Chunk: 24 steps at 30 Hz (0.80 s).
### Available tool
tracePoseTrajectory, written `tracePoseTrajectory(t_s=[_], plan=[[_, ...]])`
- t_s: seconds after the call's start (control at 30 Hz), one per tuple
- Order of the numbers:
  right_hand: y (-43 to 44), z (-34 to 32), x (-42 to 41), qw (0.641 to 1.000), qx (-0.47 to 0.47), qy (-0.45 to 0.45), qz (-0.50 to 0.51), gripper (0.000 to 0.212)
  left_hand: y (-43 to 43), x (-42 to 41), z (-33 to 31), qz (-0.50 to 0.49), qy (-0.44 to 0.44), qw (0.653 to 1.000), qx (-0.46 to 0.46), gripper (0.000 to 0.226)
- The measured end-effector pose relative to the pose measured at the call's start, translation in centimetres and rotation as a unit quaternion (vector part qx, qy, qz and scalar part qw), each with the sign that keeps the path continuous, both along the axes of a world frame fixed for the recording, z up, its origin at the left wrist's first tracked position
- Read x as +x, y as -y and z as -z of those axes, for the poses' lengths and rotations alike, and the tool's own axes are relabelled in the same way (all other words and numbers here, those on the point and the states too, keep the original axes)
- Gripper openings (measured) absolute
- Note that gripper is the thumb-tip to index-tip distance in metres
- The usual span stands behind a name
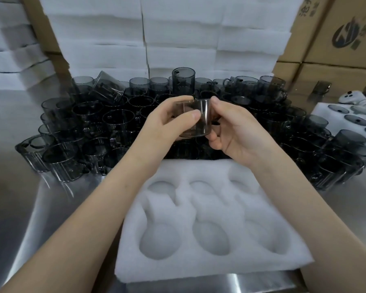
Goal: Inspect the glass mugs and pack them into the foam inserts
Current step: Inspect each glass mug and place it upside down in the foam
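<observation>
I hold one smoky glass mug (pixel 195 121) up between both hands, above the back edge of a white foam insert (pixel 211 259). My left hand (pixel 167 121) grips its left side, thumb across the front. My right hand (pixel 232 132) grips its right side, where the handle is hidden behind my fingers. The insert lies on the steel table in front of me; its mug-shaped pockets hold nothing. Behind it stands a wide crowd of dark glass mugs (pixel 106 121).
Stacks of white foam sheets (pixel 178 39) rise behind the mugs. Cardboard boxes (pixel 342 39) stand at the right. A second foam insert (pixel 347 119) holding mugs lies at the far right, with a white object (pixel 356 100) on it. Bare steel table (pixel 13 127) lies left.
</observation>
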State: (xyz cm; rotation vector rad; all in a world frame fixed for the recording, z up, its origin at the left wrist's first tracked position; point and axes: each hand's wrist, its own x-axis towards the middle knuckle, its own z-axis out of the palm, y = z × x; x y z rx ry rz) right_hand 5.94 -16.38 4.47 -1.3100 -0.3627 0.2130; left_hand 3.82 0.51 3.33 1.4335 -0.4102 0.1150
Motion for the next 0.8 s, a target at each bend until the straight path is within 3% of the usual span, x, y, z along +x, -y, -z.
tracePoseTrajectory(t_s=[0.1, 0.2, 0.37, 0.53, 0.8], plan=[[-0.3, 0.1, 0.0, 0.999, -0.023, -0.032, 0.003, 0.039, 0.2, 0.0, 0.2, 0.003, -0.008, 1.000, 0.003, 0.048], [-0.6, 0.1, 0.0, 0.998, -0.043, -0.048, 0.000, 0.051, 0.2, -0.3, 0.4, -0.018, 0.011, 0.998, 0.053, 0.065], [-0.6, 0.1, -0.1, 0.998, 0.015, -0.040, -0.036, 0.043, 0.1, -0.5, 0.0, -0.077, 0.036, 0.994, 0.068, 0.064], [-0.1, 0.2, -0.2, 0.993, 0.061, 0.004, -0.105, 0.030, 0.0, -0.5, -0.3, -0.040, 0.031, 0.999, -0.016, 0.055], [-0.1, 0.3, -0.3, 0.986, 0.074, 0.087, -0.123, 0.025, -0.4, -0.5, -0.6, 0.021, 0.002, 0.993, -0.117, 0.045]])
